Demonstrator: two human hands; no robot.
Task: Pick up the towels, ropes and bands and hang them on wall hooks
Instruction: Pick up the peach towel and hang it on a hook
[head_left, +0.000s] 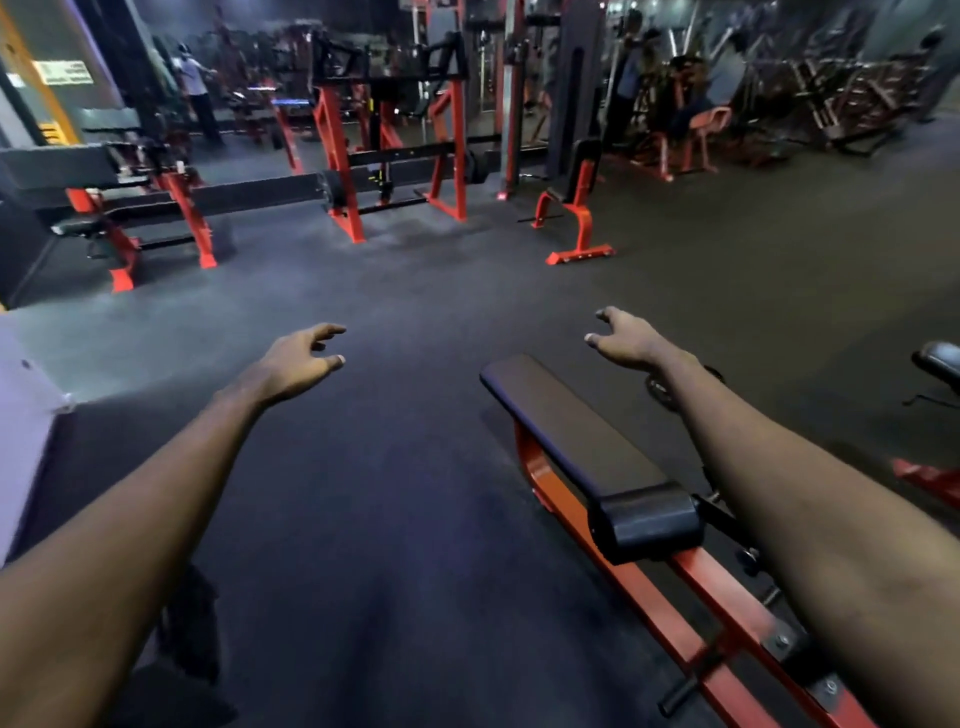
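- Both arms are stretched out ahead over the dark rubber floor, bare forearms filling the lower corners of the view.
- The left hand hangs in the air, palm down, fingers apart and loosely curled, with nothing in it.
- Same on the other side: the right hand has its fingers spread and slack, thumb out, and it grips nothing.
- The right hand hovers just past the far end of a padded gym bench, black cushion on a red frame, which runs from lower right toward the middle.
- The right forearm crosses above the near, right part of that bench.
- As for the task's things, a dark cloth hangs below the left forearm, close to the body; it is blurred, and I cannot tell whether it is a towel.
- A pale block sits at the left edge, beside the left arm.
- Further back stand a red-framed machine and a small red-legged seat, well apart from the hands.
- A black pad pokes in at the right edge.
- In the dim background, a person in a white top is on the left, with more people among the machines on the right.
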